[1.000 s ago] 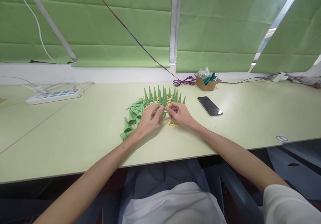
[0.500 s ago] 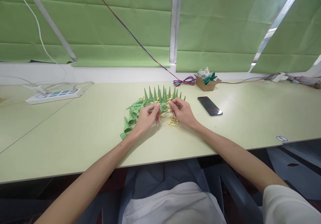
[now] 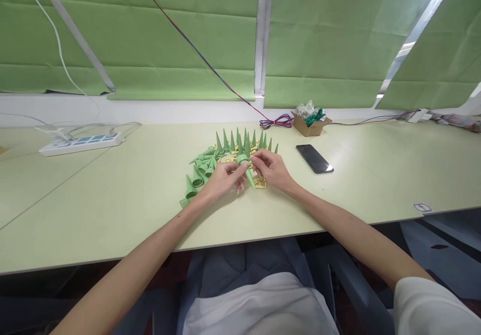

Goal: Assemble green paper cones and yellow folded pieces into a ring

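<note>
Between finger and thumb my left hand [image 3: 224,178] holds a green cone [image 3: 249,177], its wide end up and its tip pointing down toward me. My right hand [image 3: 272,167] is pinched beside the cone's wide end; what its fingertips hold is too small to make out. Behind the hands several green cones [image 3: 226,141] stand upright in an arc, with small yellow pieces [image 3: 230,159] among them. More green cones [image 3: 190,187] lie or lean in a pile at the left. A few yellow pieces [image 3: 260,184] lie just below my right hand.
A black phone [image 3: 314,158] lies to the right. Behind it stand a small cardboard box [image 3: 308,125] with plastic and green material and a coiled red and blue cable [image 3: 277,121]. A white power strip [image 3: 80,143] lies at the left, near the wall.
The green cone in my left hand has tilted, so its tip now points down toward me instead of being hidden. Both hands have shifted slightly.
</note>
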Demonstrator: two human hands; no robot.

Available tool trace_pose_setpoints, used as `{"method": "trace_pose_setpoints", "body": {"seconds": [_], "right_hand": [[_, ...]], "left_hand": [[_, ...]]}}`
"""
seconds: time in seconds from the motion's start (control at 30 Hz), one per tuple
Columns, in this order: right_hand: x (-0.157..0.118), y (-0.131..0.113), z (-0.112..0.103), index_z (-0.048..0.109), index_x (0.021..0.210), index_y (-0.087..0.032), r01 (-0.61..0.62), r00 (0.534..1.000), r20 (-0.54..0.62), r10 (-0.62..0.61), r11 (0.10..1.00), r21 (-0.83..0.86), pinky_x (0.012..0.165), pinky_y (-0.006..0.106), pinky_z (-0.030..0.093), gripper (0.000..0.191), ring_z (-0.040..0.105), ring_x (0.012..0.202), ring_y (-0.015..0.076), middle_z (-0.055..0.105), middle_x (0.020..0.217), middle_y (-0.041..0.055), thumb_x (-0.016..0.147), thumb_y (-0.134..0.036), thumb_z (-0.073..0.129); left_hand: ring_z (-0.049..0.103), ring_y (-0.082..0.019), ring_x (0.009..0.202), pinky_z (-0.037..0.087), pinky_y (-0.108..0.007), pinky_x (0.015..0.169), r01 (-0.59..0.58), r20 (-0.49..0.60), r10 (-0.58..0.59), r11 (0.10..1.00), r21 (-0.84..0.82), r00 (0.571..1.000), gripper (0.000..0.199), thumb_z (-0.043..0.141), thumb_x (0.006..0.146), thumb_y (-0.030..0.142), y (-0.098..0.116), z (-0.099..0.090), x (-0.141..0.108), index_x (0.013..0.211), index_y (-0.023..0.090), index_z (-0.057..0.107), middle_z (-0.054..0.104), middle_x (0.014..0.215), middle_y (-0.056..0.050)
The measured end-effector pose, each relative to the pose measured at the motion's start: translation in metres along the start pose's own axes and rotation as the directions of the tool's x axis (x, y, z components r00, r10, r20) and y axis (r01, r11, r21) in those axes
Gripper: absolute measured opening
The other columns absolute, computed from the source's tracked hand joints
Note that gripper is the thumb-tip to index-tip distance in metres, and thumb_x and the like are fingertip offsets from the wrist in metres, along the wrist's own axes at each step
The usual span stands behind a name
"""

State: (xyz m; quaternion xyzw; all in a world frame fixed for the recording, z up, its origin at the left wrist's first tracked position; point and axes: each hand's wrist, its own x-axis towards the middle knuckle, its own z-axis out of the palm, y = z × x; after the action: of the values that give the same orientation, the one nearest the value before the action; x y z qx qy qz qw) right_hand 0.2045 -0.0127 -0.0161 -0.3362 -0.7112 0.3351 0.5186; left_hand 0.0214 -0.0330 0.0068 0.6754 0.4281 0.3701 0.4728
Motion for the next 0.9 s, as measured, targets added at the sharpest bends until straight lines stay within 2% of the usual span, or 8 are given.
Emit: {"method": "trace_pose_setpoints", "body": {"seconds": [0.27, 0.43, 0.6, 0.73, 0.9], "right_hand": [[0.000, 0.001, 0.000, 0.054, 0.075, -0.020, -0.009, 1.000, 0.010, 0.009, 1.000, 0.009, 0.051, 0.025, 0.038, 0.038, 0.047, 0.052, 0.0102, 0.052, 0.059, -0.0022, 0.093, -0.054, 0.057], [0.002, 0.001, 0.000, 0.053, 0.072, -0.019, -0.052, 0.998, 0.028, 0.051, 0.998, 0.018, 0.048, 0.024, 0.034, 0.041, 0.042, 0.048, 0.0090, 0.049, 0.054, -0.0033, 0.090, -0.056, 0.058], [0.003, 0.002, 0.001, 0.052, 0.069, -0.019, -0.094, 0.995, 0.041, 0.092, 0.995, 0.046, 0.046, 0.024, 0.031, 0.043, 0.039, 0.046, 0.0087, 0.046, 0.051, -0.0043, 0.088, -0.057, 0.060], [0.003, 0.001, 0.002, 0.053, 0.070, -0.020, -0.091, 0.996, 0.028, 0.089, 0.993, 0.076, 0.046, 0.024, 0.032, 0.043, 0.040, 0.046, 0.0088, 0.047, 0.051, -0.0040, 0.087, -0.058, 0.061], [0.003, 0.003, 0.002, 0.054, 0.074, -0.019, -0.065, 0.998, -0.008, 0.066, 0.994, 0.089, 0.046, 0.025, 0.034, 0.043, 0.042, 0.047, 0.0093, 0.050, 0.055, -0.0030, 0.088, -0.059, 0.061]], "left_hand": [[0.053, -0.013, 0.044, 0.041, -0.026, 0.049, -0.059, -0.061, 0.066, 0.992, 0.115, 0.996, 0.039, 0.066, 0.086, 0.052, -0.009, -0.001, 0.001, 0.068, 0.019, 0.053, 0.061, 0.051, 0.001], [0.050, -0.012, 0.044, 0.038, -0.026, 0.049, -0.179, -0.110, 0.204, 0.963, 0.202, 0.973, 0.040, 0.072, 0.082, 0.044, -0.014, -0.001, 0.002, 0.064, 0.020, 0.044, 0.054, 0.048, 0.004], [0.052, -0.012, 0.051, 0.042, -0.026, 0.051, -0.290, -0.153, 0.349, 0.905, 0.310, 0.925, 0.022, 0.072, 0.081, 0.035, -0.018, 0.000, 0.004, 0.074, 0.017, 0.062, 0.059, 0.065, 0.000], [0.054, -0.011, 0.053, 0.045, -0.026, 0.050, -0.275, -0.178, 0.341, 0.909, 0.315, 0.923, 0.022, 0.072, 0.081, 0.037, -0.018, 0.001, 0.004, 0.088, 0.017, 0.068, 0.062, 0.075, -0.001], [0.055, -0.010, 0.051, 0.043, -0.023, 0.042, -0.212, -0.197, 0.258, 0.951, 0.224, 0.946, 0.026, 0.071, 0.082, 0.037, -0.012, 0.002, 0.002, 0.099, 0.019, 0.063, 0.065, 0.086, -0.002]]}}
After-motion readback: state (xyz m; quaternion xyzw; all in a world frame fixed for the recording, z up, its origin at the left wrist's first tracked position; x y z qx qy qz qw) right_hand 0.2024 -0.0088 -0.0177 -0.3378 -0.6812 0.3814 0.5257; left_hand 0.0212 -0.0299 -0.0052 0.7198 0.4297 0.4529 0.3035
